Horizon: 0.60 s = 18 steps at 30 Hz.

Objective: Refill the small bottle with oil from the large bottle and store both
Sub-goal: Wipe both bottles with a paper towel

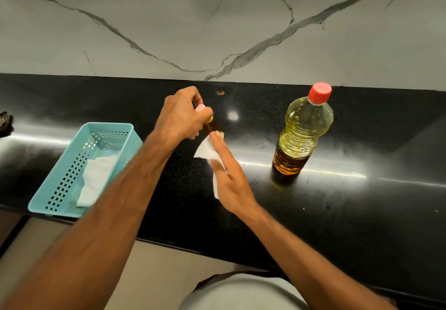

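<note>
We hold the small bottle [210, 126] and wipe it with a white tissue [207, 150].

Our left hand [181, 114] curls its fingers around the small bottle's pink top, so it stands almost upright on the shiny black counter [362, 201], top tipped a little to the left. Our right hand [229, 177] lies flat, fingers straight, pressing the soft tissue on its side. The large bottle [301, 136], see-through ribbed plastic with a round red cap, stands upright at the right. A blue basket [60, 177] with square holes sits left.

Red-capped yellow large bottle [301, 136], turquoise basket [60, 172], black countertop [362, 201], grey-veined white wall [169, 20].
</note>
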{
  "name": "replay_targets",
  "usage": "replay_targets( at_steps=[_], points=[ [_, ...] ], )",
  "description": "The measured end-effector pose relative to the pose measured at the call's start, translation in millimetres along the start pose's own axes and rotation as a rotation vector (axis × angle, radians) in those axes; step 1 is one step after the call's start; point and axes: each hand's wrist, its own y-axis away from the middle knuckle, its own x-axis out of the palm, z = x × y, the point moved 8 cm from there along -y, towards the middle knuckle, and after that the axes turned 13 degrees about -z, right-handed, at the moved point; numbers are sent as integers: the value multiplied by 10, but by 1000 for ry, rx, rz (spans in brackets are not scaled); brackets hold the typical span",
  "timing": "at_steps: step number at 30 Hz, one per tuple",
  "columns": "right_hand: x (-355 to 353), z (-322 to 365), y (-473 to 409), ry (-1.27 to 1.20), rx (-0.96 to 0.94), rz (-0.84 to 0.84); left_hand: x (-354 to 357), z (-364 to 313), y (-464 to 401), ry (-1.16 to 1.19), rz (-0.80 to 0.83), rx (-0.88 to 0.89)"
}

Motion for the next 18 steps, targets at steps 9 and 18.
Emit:
replay_targets(
  at_steps=[9,18],
  points=[
    [-653,-552,342,-764,894,-147,596,549,87,-135,83,-74],
    [-2111,-603,623,-744,830,-393,891,584,165,-330,110,94]
  ],
)
